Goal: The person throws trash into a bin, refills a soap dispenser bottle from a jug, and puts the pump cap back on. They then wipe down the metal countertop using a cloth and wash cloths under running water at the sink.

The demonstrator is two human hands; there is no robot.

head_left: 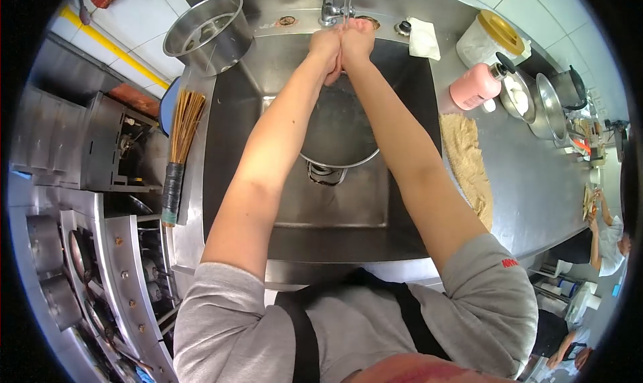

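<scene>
My left hand (324,46) and my right hand (358,41) press against each other at the back of the sink (335,215). Both look closed, with fingers curled in; whether anything lies between them is hidden. Just above them is the metal faucet (328,13), where water seems to run down onto the hands. Below my wrists a round metal pot (339,132) stands in the sink, its looped handle towards me. My forearms cover parts of its sides.
Left of the sink are a perforated metal pot (207,34) and a bamboo brush (179,155). On the right counter are a brown cloth (467,165), a pink pump bottle (475,86), a yellow-lidded tub (492,38) and metal bowls (549,108). Other people work at far right.
</scene>
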